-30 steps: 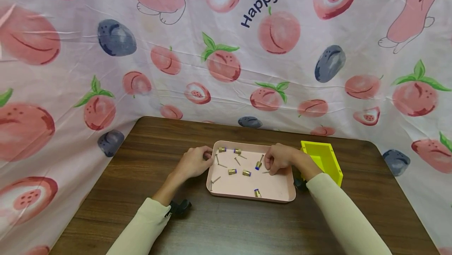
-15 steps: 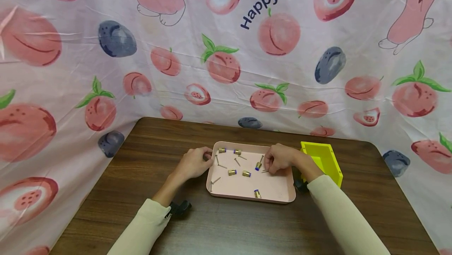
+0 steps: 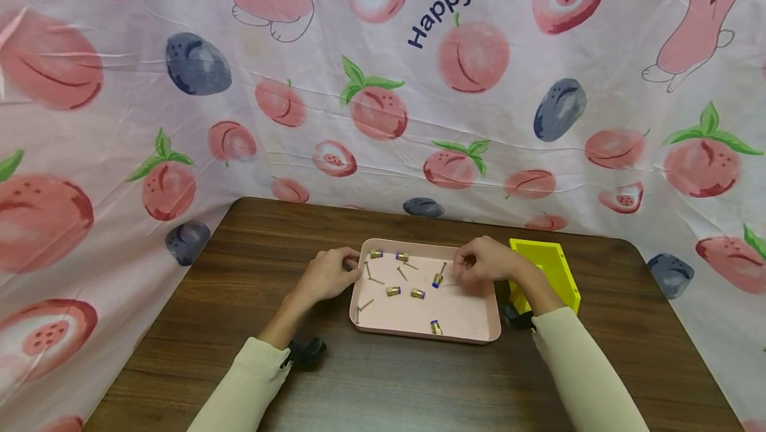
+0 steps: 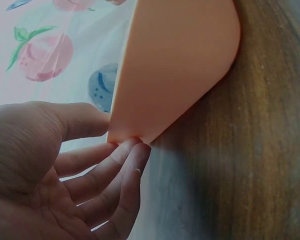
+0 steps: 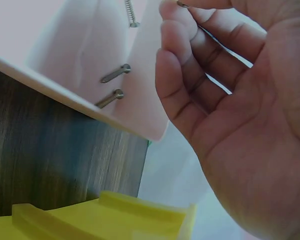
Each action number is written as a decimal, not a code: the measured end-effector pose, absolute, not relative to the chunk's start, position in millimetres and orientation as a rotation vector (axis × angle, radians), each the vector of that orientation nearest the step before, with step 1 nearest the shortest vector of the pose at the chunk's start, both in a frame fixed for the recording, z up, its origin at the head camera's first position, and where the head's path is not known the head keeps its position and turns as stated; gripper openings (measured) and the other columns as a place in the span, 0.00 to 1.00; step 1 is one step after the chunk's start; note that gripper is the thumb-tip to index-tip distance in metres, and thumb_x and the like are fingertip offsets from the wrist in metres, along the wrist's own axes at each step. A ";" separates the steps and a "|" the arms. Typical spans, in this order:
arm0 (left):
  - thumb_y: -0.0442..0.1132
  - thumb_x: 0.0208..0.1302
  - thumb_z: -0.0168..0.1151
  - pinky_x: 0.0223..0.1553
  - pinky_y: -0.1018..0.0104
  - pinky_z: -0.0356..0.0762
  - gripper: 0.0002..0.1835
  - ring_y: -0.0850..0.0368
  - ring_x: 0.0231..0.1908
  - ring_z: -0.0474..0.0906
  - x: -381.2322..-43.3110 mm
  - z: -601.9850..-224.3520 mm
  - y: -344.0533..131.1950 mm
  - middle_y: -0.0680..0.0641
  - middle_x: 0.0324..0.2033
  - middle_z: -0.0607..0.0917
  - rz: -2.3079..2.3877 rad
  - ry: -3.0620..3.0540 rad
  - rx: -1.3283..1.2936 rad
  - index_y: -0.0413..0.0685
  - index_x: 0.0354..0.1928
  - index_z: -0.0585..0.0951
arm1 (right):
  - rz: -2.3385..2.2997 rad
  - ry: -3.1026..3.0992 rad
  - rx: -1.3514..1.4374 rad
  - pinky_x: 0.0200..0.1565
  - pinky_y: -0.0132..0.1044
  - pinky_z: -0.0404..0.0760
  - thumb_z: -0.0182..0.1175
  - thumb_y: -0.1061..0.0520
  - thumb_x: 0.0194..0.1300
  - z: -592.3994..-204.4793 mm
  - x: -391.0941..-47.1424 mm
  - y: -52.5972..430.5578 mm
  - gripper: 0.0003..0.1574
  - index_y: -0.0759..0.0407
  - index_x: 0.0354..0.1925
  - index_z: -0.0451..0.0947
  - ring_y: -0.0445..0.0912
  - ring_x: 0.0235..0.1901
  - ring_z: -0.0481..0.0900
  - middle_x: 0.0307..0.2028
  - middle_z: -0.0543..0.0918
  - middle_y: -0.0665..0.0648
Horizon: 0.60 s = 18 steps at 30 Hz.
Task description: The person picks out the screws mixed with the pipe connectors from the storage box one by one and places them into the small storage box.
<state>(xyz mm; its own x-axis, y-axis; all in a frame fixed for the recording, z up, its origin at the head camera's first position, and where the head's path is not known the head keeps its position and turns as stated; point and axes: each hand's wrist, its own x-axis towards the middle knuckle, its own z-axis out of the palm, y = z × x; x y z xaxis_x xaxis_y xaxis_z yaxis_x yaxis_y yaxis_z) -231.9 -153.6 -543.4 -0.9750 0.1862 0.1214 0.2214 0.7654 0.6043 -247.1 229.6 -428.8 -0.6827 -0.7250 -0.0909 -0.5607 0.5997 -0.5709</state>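
Note:
My left hand (image 3: 330,276) holds the left edge of a shallow pink tray (image 3: 467,319); in the left wrist view the thumb and fingertips meet the tray's wall (image 4: 175,65). Above the tray's right part, my right hand (image 3: 485,260) pinches a small screw, whose metal end (image 5: 182,4) shows between thumb and forefinger in the right wrist view. The rest of it is hidden by the fingers. Several brass fittings with blue collars (image 3: 393,291) and loose screws (image 3: 402,274) lie scattered in the tray. Beneath the right hand, the wrist view shows screws (image 5: 116,73) close to the tray's side.
A yellow bin (image 3: 565,279) stands right of the tray, partly behind the right forearm. Both sit on a dark wooden table (image 3: 287,226). Behind it hangs a peach-print cloth (image 3: 383,173).
My right hand has lifted from the tray floor and shifted slightly right with the pinched screw. The left hand stays at the tray's edge.

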 end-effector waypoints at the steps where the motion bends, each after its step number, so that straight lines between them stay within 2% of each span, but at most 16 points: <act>1: 0.48 0.67 0.73 0.42 0.56 0.80 0.17 0.62 0.35 0.83 -231.5 -541.7 -153.4 0.63 0.34 0.88 -1.011 -2.898 -0.337 0.51 0.54 0.91 | -0.761 2.522 -1.037 0.39 0.34 0.79 0.72 0.62 0.61 -428.8 -246.4 231.4 0.04 0.60 0.36 0.88 0.40 0.31 0.76 0.28 0.82 0.44; 10: 0.49 0.65 0.77 0.47 0.58 0.79 0.22 0.61 0.40 0.84 -225.5 -514.0 -153.1 0.61 0.37 0.90 -1.115 -2.939 -0.335 0.50 0.58 0.90 | -0.954 2.564 -0.954 0.40 0.34 0.80 0.72 0.64 0.61 -425.0 -238.2 239.9 0.05 0.61 0.38 0.88 0.45 0.33 0.78 0.30 0.83 0.47; 14: 0.45 0.64 0.76 0.50 0.53 0.80 0.22 0.56 0.42 0.85 -216.6 -495.3 -149.4 0.58 0.38 0.91 -1.166 -2.949 -0.344 0.47 0.58 0.90 | -1.007 2.603 -0.929 0.40 0.33 0.79 0.73 0.66 0.62 -426.2 -233.9 243.5 0.05 0.61 0.39 0.89 0.45 0.33 0.77 0.31 0.84 0.47; 18: 0.45 0.64 0.76 0.48 0.54 0.80 0.22 0.53 0.42 0.86 -219.3 -502.9 -152.7 0.55 0.38 0.91 -1.160 -2.910 -0.419 0.45 0.58 0.89 | -1.058 2.634 -0.913 0.39 0.33 0.79 0.73 0.64 0.65 -426.5 -227.9 246.9 0.04 0.61 0.40 0.89 0.45 0.33 0.77 0.32 0.85 0.48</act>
